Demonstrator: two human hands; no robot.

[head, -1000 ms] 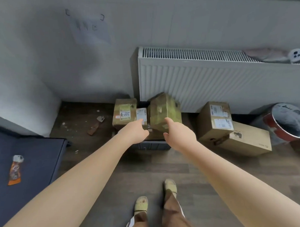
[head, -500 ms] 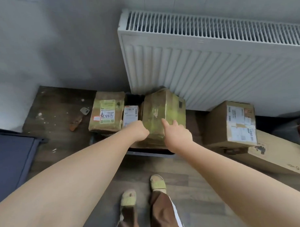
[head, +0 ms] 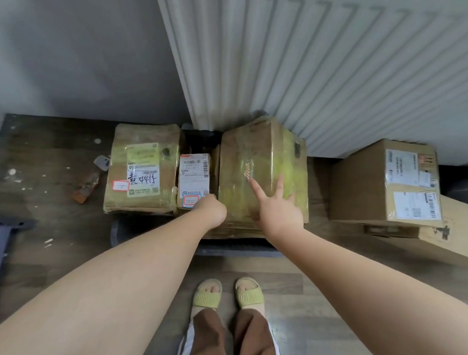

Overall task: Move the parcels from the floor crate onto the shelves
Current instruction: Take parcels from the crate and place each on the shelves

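Large tape-wrapped brown cardboard parcel in dark plastic floor crate | right hand flat on its top, fingers spread, gripping nothing | left hand at its left edge, fingers hidden, grip untellable | likely stiff, bulky, tape slippery; take opposite lower edges.

Left hand fingers hidden behind the taped parcel; crate mostly buried beneath it; radiator cropped, twelve to two o'clock.

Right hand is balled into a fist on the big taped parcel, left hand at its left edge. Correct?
Not a fist: the head view shows the right hand open, fingers spread on the big taped parcel. The left hand is at its left edge.
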